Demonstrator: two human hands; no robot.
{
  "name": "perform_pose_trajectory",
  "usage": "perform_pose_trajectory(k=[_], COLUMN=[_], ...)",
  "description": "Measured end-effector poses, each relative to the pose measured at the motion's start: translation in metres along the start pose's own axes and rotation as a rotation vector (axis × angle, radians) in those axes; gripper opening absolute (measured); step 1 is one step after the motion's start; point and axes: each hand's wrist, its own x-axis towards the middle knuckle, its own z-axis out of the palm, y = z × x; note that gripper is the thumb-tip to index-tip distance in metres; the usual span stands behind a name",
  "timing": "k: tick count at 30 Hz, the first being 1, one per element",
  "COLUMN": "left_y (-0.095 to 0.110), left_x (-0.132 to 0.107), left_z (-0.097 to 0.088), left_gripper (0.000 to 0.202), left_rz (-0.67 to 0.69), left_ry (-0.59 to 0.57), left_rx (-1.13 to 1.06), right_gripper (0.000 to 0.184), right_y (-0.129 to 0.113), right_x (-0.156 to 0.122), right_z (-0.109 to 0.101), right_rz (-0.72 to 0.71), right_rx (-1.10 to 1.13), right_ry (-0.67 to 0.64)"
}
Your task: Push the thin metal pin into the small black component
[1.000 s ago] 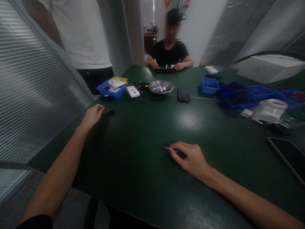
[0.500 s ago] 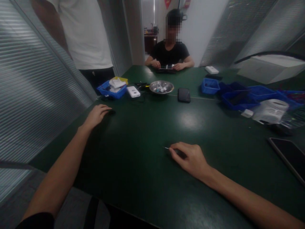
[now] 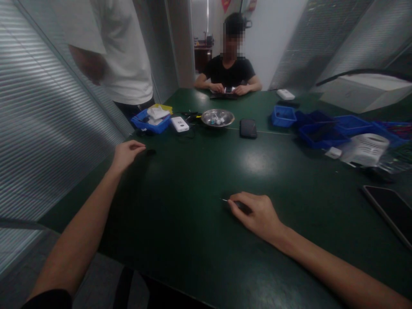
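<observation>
My right hand (image 3: pixel 257 210) rests on the green table, its thumb and fingers closed around a small screwdriver-like tool (image 3: pixel 242 207). The tool's handle is dark, and a thin metal tip points left. At the far left, my left hand (image 3: pixel 127 155) reaches over the table with its fingertips pinched together. What is between them, if anything, is too small to make out. Just right of those fingertips a small dark object (image 3: pixel 151 152) lies on the table, with a slight gap between.
Beyond my left hand stand a blue bin (image 3: pixel 152 124) with white items, a white power bank (image 3: pixel 180 124) and a metal dish (image 3: pixel 217 118). A dark phone (image 3: pixel 248 128) lies mid-table. Blue trays (image 3: pixel 325 135) and a tablet (image 3: pixel 391 210) are right. One person sits opposite; another stands left.
My left hand has drawn slightly left, away from the small dark object, and its fingers have pinched together. My right hand has stayed put. The standing person's arm has moved.
</observation>
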Motion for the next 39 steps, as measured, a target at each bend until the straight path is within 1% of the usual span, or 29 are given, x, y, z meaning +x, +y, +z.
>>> perform_pose_trajectory(k=[3, 6, 8, 13, 16, 20, 25, 32, 36, 39], left_y=[0.004, 0.005, 0.006, 0.009, 0.010, 0.008, 0.002, -0.001, 0.002, 0.004], left_x=[0.003, 0.005, 0.005, 0.003, 0.001, -0.002, 0.000, 0.005, 0.006, 0.006], left_z=[0.004, 0.007, 0.008, 0.011, 0.013, 0.015, 0.019, 0.024, 0.024, 0.022], left_gripper=[0.039, 0.046, 0.043, 0.034, 0.034, 0.039, 0.041, 0.046, 0.044, 0.044], left_rz=[-0.041, -0.049, -0.050, -0.031, -0.080, -0.173, -0.237, -0.255, -0.224, -0.166], left_ry=[-0.035, -0.087, -0.107, -0.113, -0.119, -0.137, -0.121, -0.108, -0.112, -0.142], left_rx=[-0.095, -0.118, -0.079, 0.019, 0.037, -0.088, -0.254, -0.325, -0.292, -0.239], right_gripper=[0.026, 0.028, 0.029, 0.027, 0.027, 0.027, 0.026, 0.025, 0.026, 0.026], right_y=[0.002, 0.001, 0.000, -0.001, 0.000, -0.001, 0.000, 0.002, 0.001, 0.001], right_x=[0.000, 0.001, 0.001, 0.001, 0.001, 0.001, 0.000, -0.001, -0.001, 0.000], right_z=[0.001, 0.001, 0.001, 0.000, -0.001, -0.001, -0.001, 0.001, 0.001, 0.001], right_rz=[-0.007, -0.002, 0.002, 0.012, 0.012, 0.014, 0.016, 0.008, 0.011, 0.010], right_rx=[-0.015, -0.023, -0.024, -0.010, -0.003, 0.005, 0.016, 0.003, 0.009, 0.007], right_ry=[0.000, 0.002, 0.000, -0.006, -0.019, -0.023, -0.027, -0.011, -0.013, -0.009])
